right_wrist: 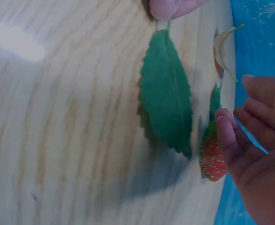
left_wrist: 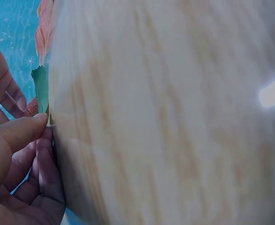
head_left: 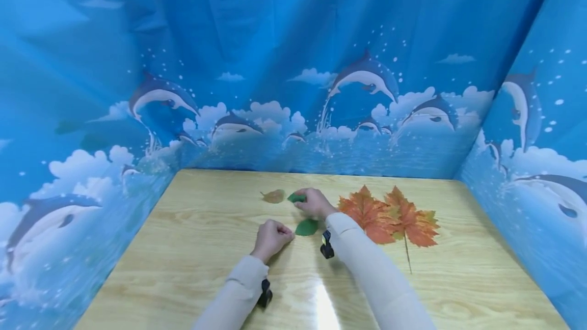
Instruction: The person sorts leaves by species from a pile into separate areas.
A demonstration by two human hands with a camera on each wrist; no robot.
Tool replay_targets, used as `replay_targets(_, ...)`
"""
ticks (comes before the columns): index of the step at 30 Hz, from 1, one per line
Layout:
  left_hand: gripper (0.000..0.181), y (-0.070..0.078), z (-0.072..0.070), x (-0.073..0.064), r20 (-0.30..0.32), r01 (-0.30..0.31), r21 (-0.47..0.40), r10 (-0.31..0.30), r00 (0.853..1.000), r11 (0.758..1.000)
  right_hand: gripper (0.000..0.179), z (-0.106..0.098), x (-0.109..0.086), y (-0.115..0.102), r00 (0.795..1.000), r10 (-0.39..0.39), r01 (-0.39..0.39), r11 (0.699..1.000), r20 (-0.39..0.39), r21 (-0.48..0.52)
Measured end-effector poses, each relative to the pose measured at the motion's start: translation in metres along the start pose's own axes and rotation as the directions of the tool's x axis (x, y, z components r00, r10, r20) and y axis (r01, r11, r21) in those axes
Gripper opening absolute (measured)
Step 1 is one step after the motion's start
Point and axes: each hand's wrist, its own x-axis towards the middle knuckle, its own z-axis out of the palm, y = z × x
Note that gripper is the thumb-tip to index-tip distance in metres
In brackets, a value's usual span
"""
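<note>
My left hand (head_left: 270,239) pinches the stem of a green leaf (head_left: 306,227) between thumb and fingertips. Its toothed blade (right_wrist: 166,91) is spread out close above the wooden surface in the right wrist view. Farther back, my right hand (head_left: 316,203) has thumb and fingertips at a smaller leaf (head_left: 297,197), which it seems to pinch. That leaf looks green from above, but the right wrist view shows a red patch (right_wrist: 213,161) on it. The right hand's other fingers (right_wrist: 264,110) are loosely bent. A curled brownish leaf (head_left: 273,196) lies left of the smaller leaf.
Orange-red maple leaves (head_left: 367,213) lie right of my right forearm, one with a long stem (head_left: 407,253). Blue dolphin-print curtains (head_left: 284,65) stand behind and along both sides of the wooden table (head_left: 197,248). A bright reflection lies near the front.
</note>
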Motion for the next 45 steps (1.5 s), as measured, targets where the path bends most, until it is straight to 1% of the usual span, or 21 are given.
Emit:
replay_targets(3,0.01,0.0,-0.001,0.001,0.002,-0.008,0.004,0.008,1.0,1.0,0.039,0.005,0.002,0.003,1.0,0.009,-0.009,1.0,-0.02,0.001)
replay_targets(6,0.01,-0.001,-0.002,0.001,0.003,-0.001,0.01,0.001,1.0,1.0,0.038,0.009,0.004,0.005,0.998,0.029,-0.027,0.999,-0.052,0.041)
replay_targets(9,0.01,-0.001,-0.003,0.001,0.0,-0.008,0.01,0.008,1.0,1.0,0.038,0.014,0.006,0.006,0.995,0.055,-0.05,0.996,-0.081,0.069)
replay_targets(12,0.01,-0.002,-0.002,0.0,-0.002,-0.012,0.002,0.012,1.0,1.0,0.04,0.016,0.005,0.007,0.993,0.087,-0.079,0.992,-0.082,0.096)
replay_targets(16,0.01,-0.002,0.0,0.0,-0.003,-0.019,0.001,0.019,1.0,1.0,0.042,0.019,0.004,0.009,0.992,0.091,-0.082,0.991,-0.088,0.106)
replay_targets(23,0.01,-0.002,0.002,0.001,0.011,0.005,0.005,-0.005,1.0,1.0,0.043,0.022,0.005,0.018,0.987,0.083,-0.071,0.993,-0.135,0.095)
replay_targets(27,0.01,-0.002,0.002,0.001,0.009,0.001,-0.004,-0.001,1.0,1.0,0.042,0.022,0.006,0.019,0.986,0.075,-0.064,0.995,-0.147,0.08)
replay_targets(32,0.009,-0.002,0.001,0.0,-0.005,-0.024,-0.004,0.024,1.0,1.0,0.045,0.022,0.007,0.02,0.985,0.083,-0.077,0.996,-0.15,0.043)
replay_targets(36,0.009,-0.001,0.002,0.0,-0.005,-0.031,-0.005,0.031,1.0,1.0,0.046,0.022,0.007,0.021,0.983,0.091,-0.085,0.995,-0.159,0.042)
replay_targets(40,0.009,-0.001,0.002,0.0,-0.002,-0.027,-0.004,0.027,1.0,1.0,0.043,0.021,0.006,0.02,0.981,0.104,-0.101,0.994,-0.161,0.03)
replay_targets(45,0.01,0.0,0.001,-0.001,0.005,-0.022,-0.017,0.022,1.0,1.0,0.036,0.023,0.004,0.019,0.975,0.125,-0.126,0.992,-0.184,0.006)
